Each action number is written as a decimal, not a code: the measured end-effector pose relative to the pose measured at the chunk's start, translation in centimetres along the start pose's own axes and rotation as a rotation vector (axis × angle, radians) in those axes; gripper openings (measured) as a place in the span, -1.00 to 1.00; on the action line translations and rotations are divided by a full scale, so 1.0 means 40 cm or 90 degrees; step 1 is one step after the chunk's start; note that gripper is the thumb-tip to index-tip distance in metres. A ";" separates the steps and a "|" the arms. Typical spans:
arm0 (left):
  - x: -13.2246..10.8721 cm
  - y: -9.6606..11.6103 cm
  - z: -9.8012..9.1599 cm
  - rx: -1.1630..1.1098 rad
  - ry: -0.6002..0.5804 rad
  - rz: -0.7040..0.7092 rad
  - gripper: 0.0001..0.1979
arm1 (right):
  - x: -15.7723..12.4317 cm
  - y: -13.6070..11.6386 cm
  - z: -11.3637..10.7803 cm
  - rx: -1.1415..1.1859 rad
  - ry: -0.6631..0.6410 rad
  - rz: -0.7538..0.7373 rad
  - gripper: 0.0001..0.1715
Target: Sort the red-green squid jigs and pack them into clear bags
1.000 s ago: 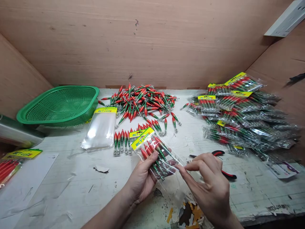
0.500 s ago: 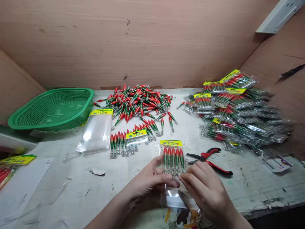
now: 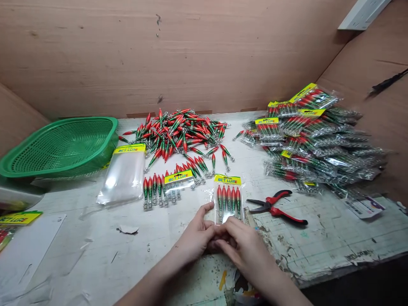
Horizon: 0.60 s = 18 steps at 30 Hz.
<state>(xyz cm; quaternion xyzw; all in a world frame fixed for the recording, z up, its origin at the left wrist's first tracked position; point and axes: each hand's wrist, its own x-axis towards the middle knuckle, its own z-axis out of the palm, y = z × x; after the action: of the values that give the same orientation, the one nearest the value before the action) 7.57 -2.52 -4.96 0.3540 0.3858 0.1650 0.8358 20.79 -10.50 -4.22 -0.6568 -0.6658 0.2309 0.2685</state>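
A clear plastic bag of fishing lures [image 3: 228, 199] with a yellow header lies at the table's front, its red and green squid jigs side by side. My left hand [image 3: 201, 233] grips the bag's lower end from the left, index finger stretched along its side. Against it, my right hand [image 3: 238, 240] pinches the same bottom edge, fingers bent. The bag's lower flap is hidden between the hands. Pliers [image 3: 272, 207] with red and black handles lie to the right. Rows of loose squid jigs [image 3: 154, 190], partly under another yellow-topped bag [image 3: 179, 178], lie to the left.
A heap of loose jigs [image 3: 178, 131] sits at the back centre. Filled bags [image 3: 318, 144] are piled at the right. A green basket [image 3: 60, 146] and a stack of flat bags [image 3: 123, 176] stand left. Cardboard walls [image 3: 204, 59] enclose the table.
The bag's lower flap, hanging below the jigs before, is now folded up out of sight at the bottom. Both hands have come together there. The view has shifted slightly.
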 end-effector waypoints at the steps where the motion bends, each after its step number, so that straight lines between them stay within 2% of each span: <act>1: 0.002 -0.003 -0.001 0.003 0.001 -0.001 -0.29 | 0.006 -0.001 0.009 -0.034 -0.005 0.023 -0.81; 3: 0.006 -0.011 -0.003 0.009 0.001 -0.007 -0.29 | 0.015 -0.001 0.022 -0.088 -0.022 0.037 -0.79; 6: 0.008 -0.015 -0.005 0.019 0.001 -0.004 -0.28 | 0.017 -0.005 0.020 -0.090 -0.046 -0.028 -0.83; 9: 0.006 -0.012 0.000 0.007 0.000 -0.010 -0.19 | -0.011 0.006 -0.011 0.065 -0.064 -0.064 -0.84; 11: 0.005 -0.007 0.010 -0.006 0.021 -0.033 -0.14 | -0.050 0.048 -0.050 0.220 -0.043 -0.011 -0.80; 13: 0.003 -0.003 0.021 -0.005 0.050 -0.051 -0.14 | -0.104 0.127 -0.106 0.336 0.067 0.088 -0.74; 14: 0.001 -0.002 0.025 0.001 0.056 -0.054 -0.14 | -0.135 0.176 -0.141 0.351 0.168 0.142 -0.71; 16: -0.009 0.001 0.029 0.027 0.054 -0.055 -0.16 | -0.200 0.278 -0.218 0.246 0.323 0.216 -0.64; 18: -0.028 0.006 0.021 0.120 0.064 -0.024 -0.21 | -0.255 0.353 -0.291 0.063 0.418 0.239 -0.62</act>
<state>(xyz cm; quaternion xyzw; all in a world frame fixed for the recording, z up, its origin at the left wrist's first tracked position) 7.48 -3.37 -3.81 0.4152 0.4478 0.1298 0.7812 39.03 -20.77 -5.37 -0.7926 -0.4005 0.0848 0.4519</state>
